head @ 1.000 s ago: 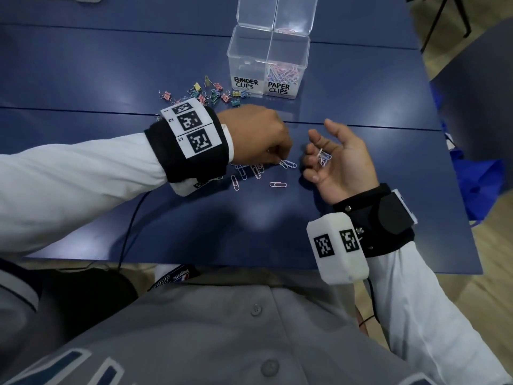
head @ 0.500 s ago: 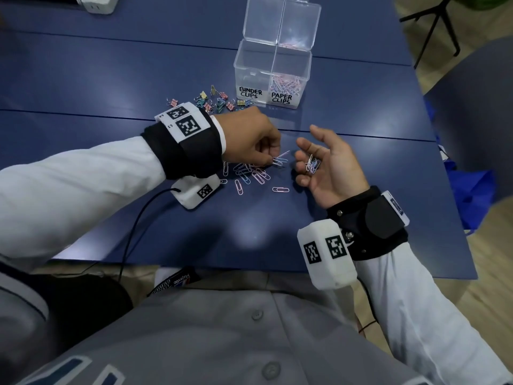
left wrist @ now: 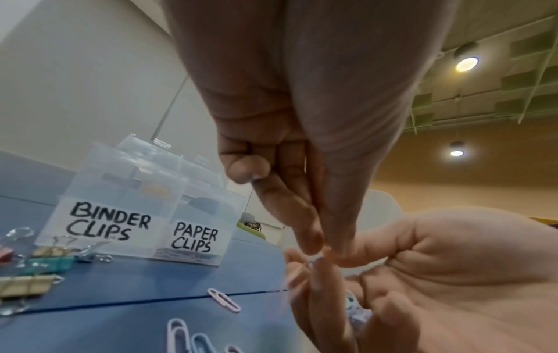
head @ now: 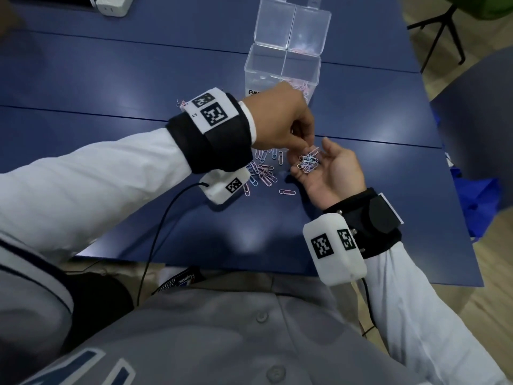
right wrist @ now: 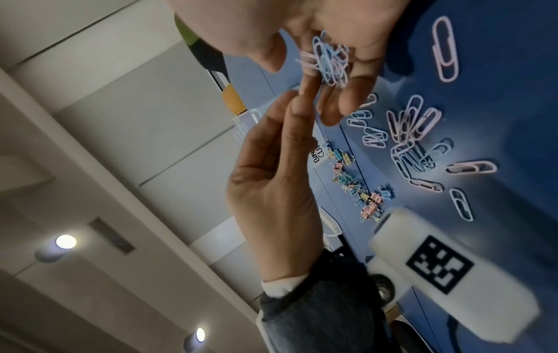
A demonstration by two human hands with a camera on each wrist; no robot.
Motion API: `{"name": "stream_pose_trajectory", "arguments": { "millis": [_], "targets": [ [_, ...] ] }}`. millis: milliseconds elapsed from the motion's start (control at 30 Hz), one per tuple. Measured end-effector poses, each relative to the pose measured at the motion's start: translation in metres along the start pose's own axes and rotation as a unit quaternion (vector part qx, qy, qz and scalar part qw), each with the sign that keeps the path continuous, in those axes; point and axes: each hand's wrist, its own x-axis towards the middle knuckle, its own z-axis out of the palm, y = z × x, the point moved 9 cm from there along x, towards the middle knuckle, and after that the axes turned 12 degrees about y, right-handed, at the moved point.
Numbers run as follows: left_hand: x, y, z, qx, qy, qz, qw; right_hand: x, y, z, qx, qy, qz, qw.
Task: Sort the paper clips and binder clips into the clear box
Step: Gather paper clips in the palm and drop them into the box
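Observation:
The clear box stands open at the back of the blue table, labelled BINDER CLIPS and PAPER CLIPS; pastel clips lie in its paper-clip half. My right hand is palm up and cupped round a bunch of paper clips. My left hand hovers right over that palm, thumb and forefinger pinching a paper clip. Several loose paper clips lie on the table under my left wrist. The coloured binder clips sit left of the box, mostly hidden in the head view.
A white power strip lies at the far left of the table. A dark chair and a blue bag stand off the right edge. A black cable runs from my left wrist over the front edge.
My left hand has lifted off the loose pile and moved right, bringing a pinched clip over my right palm. The bunch in the right palm has grown.

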Motion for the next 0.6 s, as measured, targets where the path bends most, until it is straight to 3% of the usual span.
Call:
{"name": "stream_pose_trajectory", "arguments": {
  "millis": [167,267,433,500,600],
  "targets": [
    [-0.008,-0.012,-0.033,-0.006,0.097,-0.001,0.995,0.003,0.003,-0.01,0.004,0.021,0.017,1.0],
    [-0.018,-0.031,-0.042,0.009,0.107,-0.024,0.994,0.005,0.001,-0.014,-0.005,0.03,0.013,0.999],
    [-0.032,-0.056,-0.001,0.093,-0.058,-0.031,0.993,0.007,0.002,-0.017,-0.015,0.017,0.013,1.0],
    [-0.036,-0.051,0.016,0.121,-0.115,0.012,0.986,0.007,0.002,-0.017,-0.023,0.017,0.008,1.0],
    [-0.039,-0.044,0.024,0.165,-0.15,0.07,0.972,0.007,0.002,-0.019,-0.028,0.02,0.003,0.999]
  ]
}}
